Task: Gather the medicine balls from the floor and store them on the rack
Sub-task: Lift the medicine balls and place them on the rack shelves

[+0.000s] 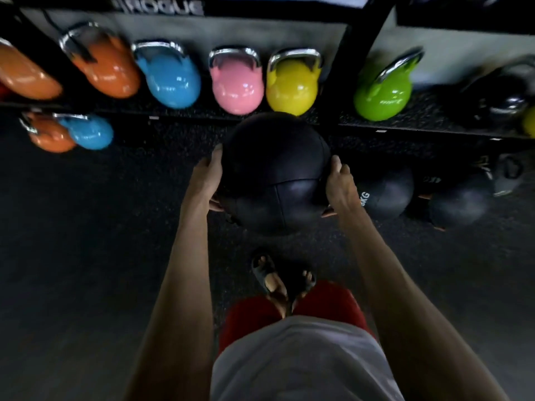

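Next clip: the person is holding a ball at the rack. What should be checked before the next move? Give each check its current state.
1. Two-handed hold: left hand and right hand grip opposite sides of the medicine ball: ok.
2. Ball lifted off the floor: cannot tell.
3. Free place on the shelf straight ahead: the pink kettlebell and yellow kettlebell fill it: not ok.
4. Room beside the ball marked KG, lower right: too dark, cannot tell.
5. Feet back from the held ball: ok.
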`<state>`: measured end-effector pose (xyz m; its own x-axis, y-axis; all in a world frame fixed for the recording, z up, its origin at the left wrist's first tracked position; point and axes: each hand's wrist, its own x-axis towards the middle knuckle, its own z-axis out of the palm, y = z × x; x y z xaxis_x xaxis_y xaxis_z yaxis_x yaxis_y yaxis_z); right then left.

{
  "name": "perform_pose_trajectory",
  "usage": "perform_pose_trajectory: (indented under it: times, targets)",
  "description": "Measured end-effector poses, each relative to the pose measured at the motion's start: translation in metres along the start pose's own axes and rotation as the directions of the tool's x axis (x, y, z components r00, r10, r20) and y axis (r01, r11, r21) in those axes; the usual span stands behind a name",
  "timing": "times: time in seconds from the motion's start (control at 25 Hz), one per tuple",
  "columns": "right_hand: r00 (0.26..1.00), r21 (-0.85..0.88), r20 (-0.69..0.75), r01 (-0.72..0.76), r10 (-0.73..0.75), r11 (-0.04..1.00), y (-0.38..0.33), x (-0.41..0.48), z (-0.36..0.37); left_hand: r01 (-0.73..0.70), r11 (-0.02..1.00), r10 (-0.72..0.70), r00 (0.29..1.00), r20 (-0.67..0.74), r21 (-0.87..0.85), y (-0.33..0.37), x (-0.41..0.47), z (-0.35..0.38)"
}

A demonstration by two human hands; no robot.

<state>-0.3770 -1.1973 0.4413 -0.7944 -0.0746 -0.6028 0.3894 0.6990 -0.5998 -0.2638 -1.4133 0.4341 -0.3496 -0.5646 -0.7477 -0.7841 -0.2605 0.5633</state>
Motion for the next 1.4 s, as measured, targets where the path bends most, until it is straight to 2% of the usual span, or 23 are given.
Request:
perform_pose_trajectory:
  times: [0.16,0.4,0.48,0.64,0.76,0.92,1.04,1.24,1.4]
  targets:
    - [0.986,0.048,-0.074,0.152,-0.148,0.987,-0.007,-0.042,-0.042,-0.200,0.980,0.200,0.980,-0.017,0.002,0.022,-0.059,-0.006]
    - [0.911,0.165,-0.215,0.389,-0.352,0.906,-0.043,-0.100,-0.105,-0.435,0.900,0.432,0.894,-0.117,-0.001,0.067,-0.144,-0.032]
    - [0.881,0.168,-0.256,0.446,-0.398,0.879,-0.064,-0.123,-0.125,-0.497,0.867,0.494,0.854,-0.162,0.025,0.086,-0.172,-0.042]
    - [0.808,0.191,-0.305,0.570,-0.503,0.799,-0.101,-0.172,-0.165,-0.659,0.752,0.644,0.727,-0.237,0.022,0.124,-0.245,-0.062]
    - [0.735,0.201,-0.320,0.669,-0.598,0.715,-0.130,-0.201,-0.192,-0.698,0.715,0.682,0.679,-0.272,0.050,0.158,-0.289,-0.081]
    - [0.681,0.243,-0.356,0.729,-0.640,0.640,-0.175,-0.226,-0.221,-0.783,0.619,0.753,0.567,-0.333,0.067,0.206,-0.321,-0.105]
    - [0.613,0.253,-0.397,0.788,-0.683,0.561,-0.218,-0.231,-0.238,-0.823,0.565,0.779,0.506,-0.370,0.063,0.250,-0.332,-0.123]
    - [0.543,0.267,-0.462,0.839,-0.701,0.474,-0.294,-0.233,-0.255,-0.890,0.447,0.839,0.382,-0.387,0.091,0.327,-0.342,-0.156]
    - [0.471,0.252,-0.520,0.882,-0.712,0.399,-0.349,-0.245,-0.266,-0.921,0.382,0.859,0.324,-0.397,0.074,0.380,-0.356,-0.187]
